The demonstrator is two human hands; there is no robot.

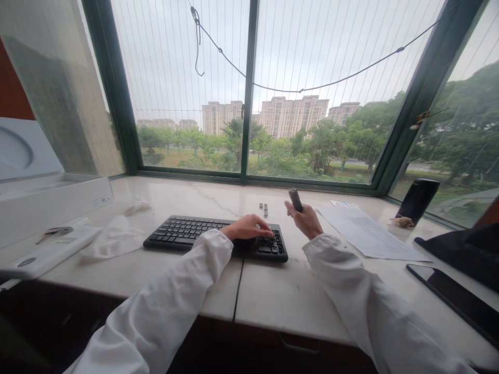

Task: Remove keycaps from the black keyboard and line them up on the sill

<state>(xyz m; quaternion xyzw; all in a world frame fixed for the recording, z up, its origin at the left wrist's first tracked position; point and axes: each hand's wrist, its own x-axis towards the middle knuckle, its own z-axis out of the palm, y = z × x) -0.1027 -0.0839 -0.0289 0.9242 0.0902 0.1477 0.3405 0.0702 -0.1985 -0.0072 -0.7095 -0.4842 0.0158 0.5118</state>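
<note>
Left hand point(252, 228) over black rectangular keyboard point(183, 232), right end; grip unclear. Right hand point(307, 220), right of keyboard, grips dark cylindrical object point(296, 200). Risk: careless right-hand swing may scatter small grey blocks point(265, 213) behind keyboard.

Keyboard point(187, 229), phone point(454, 296) on countertop point(273, 293)

No text, brand or number can be read. At the centre of the frame, the markings on the keyboard point(179, 231) are too small to make out. Right of centre, the paper point(362, 234) bears rows of faint, blurred print. At the left, the open box point(58, 202) has small grey print near its right end, and the slim box point(50, 254) below it tiny lines, both illegible.
</note>
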